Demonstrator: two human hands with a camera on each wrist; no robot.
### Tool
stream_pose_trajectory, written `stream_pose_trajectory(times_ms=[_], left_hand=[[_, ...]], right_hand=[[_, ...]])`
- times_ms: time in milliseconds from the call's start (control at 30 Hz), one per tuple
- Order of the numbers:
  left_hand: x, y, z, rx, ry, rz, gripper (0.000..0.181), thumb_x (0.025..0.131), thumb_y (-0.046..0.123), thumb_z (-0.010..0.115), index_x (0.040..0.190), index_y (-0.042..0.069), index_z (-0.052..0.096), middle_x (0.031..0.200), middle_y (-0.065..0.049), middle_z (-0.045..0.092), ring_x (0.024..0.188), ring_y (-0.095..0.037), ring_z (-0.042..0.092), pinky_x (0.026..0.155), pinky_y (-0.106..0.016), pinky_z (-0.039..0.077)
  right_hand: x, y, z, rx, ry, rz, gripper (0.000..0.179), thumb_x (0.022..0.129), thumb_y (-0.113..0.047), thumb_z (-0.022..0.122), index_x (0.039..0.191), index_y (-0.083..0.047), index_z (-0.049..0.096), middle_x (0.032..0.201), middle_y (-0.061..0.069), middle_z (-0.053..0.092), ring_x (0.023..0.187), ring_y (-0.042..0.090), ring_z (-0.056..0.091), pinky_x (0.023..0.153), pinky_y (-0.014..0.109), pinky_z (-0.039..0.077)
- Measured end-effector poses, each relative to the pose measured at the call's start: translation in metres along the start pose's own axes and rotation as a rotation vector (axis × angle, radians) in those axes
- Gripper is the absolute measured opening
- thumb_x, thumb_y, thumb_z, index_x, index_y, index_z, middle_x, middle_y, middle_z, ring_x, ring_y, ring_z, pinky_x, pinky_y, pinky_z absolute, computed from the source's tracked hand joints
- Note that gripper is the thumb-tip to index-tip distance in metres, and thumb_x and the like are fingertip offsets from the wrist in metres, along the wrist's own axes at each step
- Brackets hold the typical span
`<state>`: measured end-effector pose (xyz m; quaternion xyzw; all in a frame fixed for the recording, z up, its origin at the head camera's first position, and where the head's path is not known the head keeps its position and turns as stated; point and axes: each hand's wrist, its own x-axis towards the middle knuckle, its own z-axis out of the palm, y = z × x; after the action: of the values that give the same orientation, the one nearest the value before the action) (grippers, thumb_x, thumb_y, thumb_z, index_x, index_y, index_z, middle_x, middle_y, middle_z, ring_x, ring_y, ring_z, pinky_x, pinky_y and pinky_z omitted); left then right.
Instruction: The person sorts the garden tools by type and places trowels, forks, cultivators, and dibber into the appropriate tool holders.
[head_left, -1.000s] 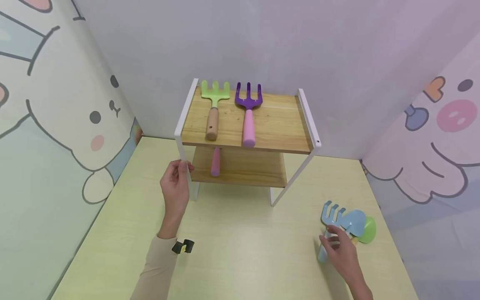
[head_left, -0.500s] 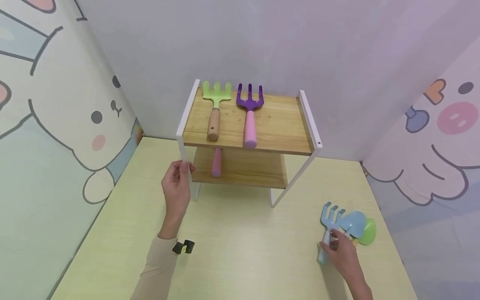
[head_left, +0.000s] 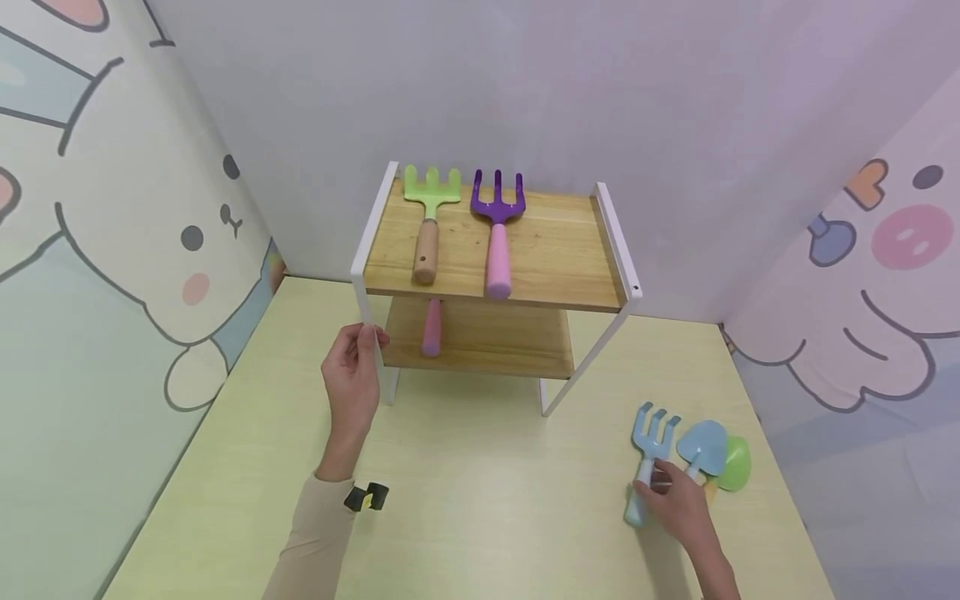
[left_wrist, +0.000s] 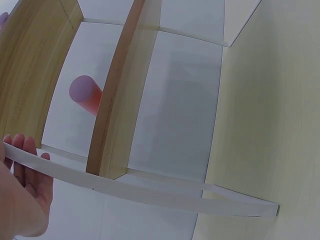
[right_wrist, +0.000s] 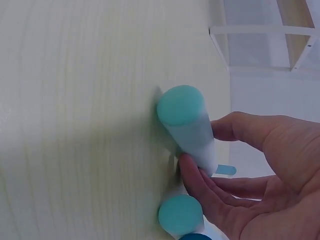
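My left hand (head_left: pixel 352 367) grips the white front post (left_wrist: pixel 140 192) of a two-tier shelf (head_left: pixel 570 250), thumb on one side and fingers curled behind. At the right, my right hand (head_left: pixel 681 500) pinches the pale handle of a light blue hand rake (head_left: pixel 651 442) between thumb and fingers. In the right wrist view the handle's teal end (right_wrist: pixel 181 106) points at the camera, close over the table. Just beside the rake lie a light blue toy shovel (head_left: pixel 705 448) and a green shovel (head_left: pixel 738 463), their handles partly hidden by the hand.
On the top board are a green hand rake (head_left: pixel 426 242) with a wooden handle and a purple rake (head_left: pixel 498 250) with a pink handle. A pink handle (head_left: pixel 432 329) juts out on the lower board. Cartoon-printed walls surround the pale table (head_left: pixel 465 500).
My right hand has closed its fingers on the light blue rake's handle and shifted it slightly left, away from the blue shovel. The left hand stays on the post.
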<state>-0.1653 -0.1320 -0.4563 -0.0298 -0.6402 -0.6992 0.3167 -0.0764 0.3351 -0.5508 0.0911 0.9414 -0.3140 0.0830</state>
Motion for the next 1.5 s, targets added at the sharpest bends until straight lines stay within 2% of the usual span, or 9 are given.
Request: stream_pose_trajectory(times_ms=[167, 300, 433, 533, 667, 867, 1000, 1233, 1500], left_hand=[[-0.001, 0.000, 0.000, 0.000, -0.004, 0.004, 0.026, 0.108, 0.007, 0.052, 0.102, -0.017, 0.060, 0.088, 0.001, 0.068, 0.084, -0.012, 0.067, 0.081, -0.023, 0.053], [-0.001, 0.000, 0.000, 0.002, -0.005, 0.002, 0.027, 0.108, 0.008, 0.052, 0.102, -0.017, 0.060, 0.088, 0.001, 0.068, 0.084, -0.013, 0.067, 0.082, -0.024, 0.053], [0.000, -0.001, 0.000, -0.005, -0.003, -0.001, 0.028, 0.108, 0.008, 0.052, 0.102, -0.018, 0.060, 0.088, 0.001, 0.068, 0.085, -0.016, 0.067, 0.083, -0.023, 0.054], [0.000, -0.002, -0.001, -0.008, -0.001, 0.000, 0.028, 0.108, 0.009, 0.052, 0.103, -0.018, 0.059, 0.088, 0.001, 0.068, 0.085, -0.020, 0.067, 0.083, -0.023, 0.054], [0.000, -0.002, -0.001, -0.005, -0.004, 0.006, 0.028, 0.108, 0.008, 0.052, 0.102, -0.018, 0.060, 0.088, 0.000, 0.068, 0.085, -0.022, 0.068, 0.083, -0.023, 0.054], [-0.001, -0.001, -0.001, -0.002, -0.007, 0.004, 0.027, 0.108, 0.008, 0.052, 0.103, -0.017, 0.060, 0.089, -0.001, 0.068, 0.085, -0.021, 0.068, 0.083, -0.024, 0.054], [-0.001, -0.001, -0.001, 0.001, -0.011, 0.005, 0.027, 0.108, 0.008, 0.052, 0.103, -0.017, 0.060, 0.090, -0.001, 0.068, 0.086, -0.022, 0.068, 0.083, -0.023, 0.054], [0.000, -0.002, -0.002, 0.000, -0.011, 0.007, 0.027, 0.108, 0.007, 0.052, 0.102, -0.017, 0.060, 0.089, -0.001, 0.068, 0.085, -0.021, 0.067, 0.083, -0.023, 0.054], [0.000, -0.002, -0.002, -0.002, -0.009, 0.004, 0.027, 0.108, 0.007, 0.052, 0.102, -0.017, 0.060, 0.088, 0.000, 0.068, 0.085, -0.015, 0.067, 0.083, -0.023, 0.053]], right_hand=[[0.000, 0.000, -0.001, 0.030, 0.011, 0.024, 0.050, 0.093, -0.018, 0.077, 0.125, 0.017, 0.058, 0.109, 0.029, 0.070, 0.100, 0.043, 0.071, 0.081, 0.045, 0.059], [-0.002, 0.001, -0.002, 0.088, -0.011, 0.067, 0.053, 0.094, -0.021, 0.076, 0.128, 0.015, 0.058, 0.113, 0.029, 0.070, 0.106, 0.044, 0.069, 0.084, 0.046, 0.058], [-0.004, 0.004, -0.003, 0.250, -0.063, 0.137, 0.058, 0.096, -0.022, 0.075, 0.136, 0.014, 0.051, 0.124, 0.033, 0.063, 0.110, 0.042, 0.068, 0.081, 0.039, 0.060], [-0.006, 0.006, -0.003, 0.373, -0.081, 0.189, 0.062, 0.097, -0.021, 0.074, 0.141, 0.013, 0.047, 0.130, 0.034, 0.060, 0.109, 0.035, 0.069, 0.077, 0.033, 0.061], [-0.009, 0.008, -0.004, 0.427, -0.080, 0.211, 0.067, 0.096, -0.023, 0.076, 0.144, 0.013, 0.046, 0.132, 0.033, 0.059, 0.105, 0.025, 0.070, 0.077, 0.032, 0.061], [-0.017, 0.004, -0.010, 0.464, -0.043, 0.177, 0.067, 0.094, -0.020, 0.078, 0.143, 0.013, 0.047, 0.131, 0.032, 0.062, 0.092, 0.007, 0.070, 0.075, 0.030, 0.060], [-0.020, 0.001, -0.015, 0.479, -0.012, 0.146, 0.064, 0.094, -0.018, 0.078, 0.142, 0.013, 0.049, 0.130, 0.032, 0.062, 0.088, 0.001, 0.069, 0.074, 0.030, 0.060], [-0.022, -0.003, -0.022, 0.495, -0.006, 0.130, 0.065, 0.095, -0.020, 0.078, 0.145, 0.009, 0.048, 0.134, 0.030, 0.061, 0.089, 0.000, 0.070, 0.075, 0.029, 0.060], [-0.024, -0.011, -0.031, 0.515, -0.007, 0.076, 0.064, 0.096, -0.019, 0.076, 0.146, 0.009, 0.046, 0.133, 0.031, 0.060, 0.091, 0.000, 0.071, 0.075, 0.030, 0.061]])
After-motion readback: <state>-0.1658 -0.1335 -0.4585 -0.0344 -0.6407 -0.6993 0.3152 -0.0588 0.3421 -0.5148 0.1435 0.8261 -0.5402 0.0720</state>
